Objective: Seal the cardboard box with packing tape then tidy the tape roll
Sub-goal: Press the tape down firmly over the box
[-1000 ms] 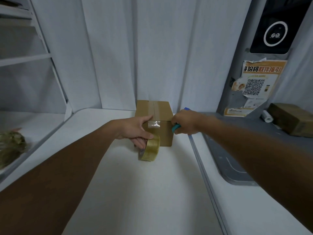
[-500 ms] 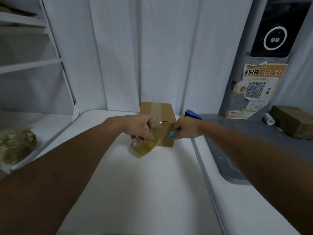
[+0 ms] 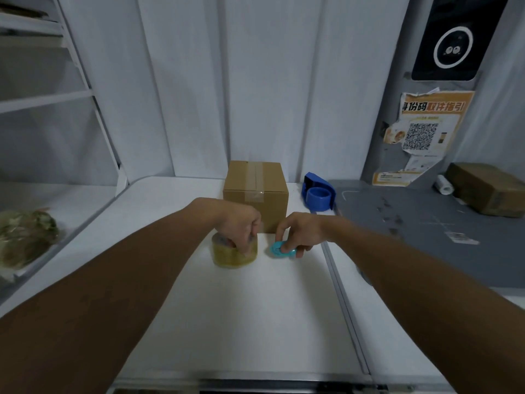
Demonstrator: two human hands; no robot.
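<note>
A small brown cardboard box (image 3: 271, 200) stands at the back of the white table (image 3: 250, 314), flaps closed, with a strip of clear tape running along its top seam and a little down its front. A yellowish roll of packing tape (image 3: 234, 255) lies flat on the table just in front of the box's left corner. My left hand (image 3: 241, 223) rests on top of the roll, fingers curled into its core. My right hand (image 3: 301, 231) pinches a small turquoise cutter (image 3: 279, 248) that touches the table to the right of the roll.
A blue tape dispenser (image 3: 318, 191) sits right of the box, at the edge of a grey mat (image 3: 426, 237). A second brown parcel (image 3: 485, 189) and a small white roll (image 3: 443, 184) lie far right. White shelving holds a bundled greenish object (image 3: 25, 237) at the left.
Both hands came down and toward me from the box front. The tape roll went from hanging on edge at the box to lying flat on the table; the cutter now touches the table.
</note>
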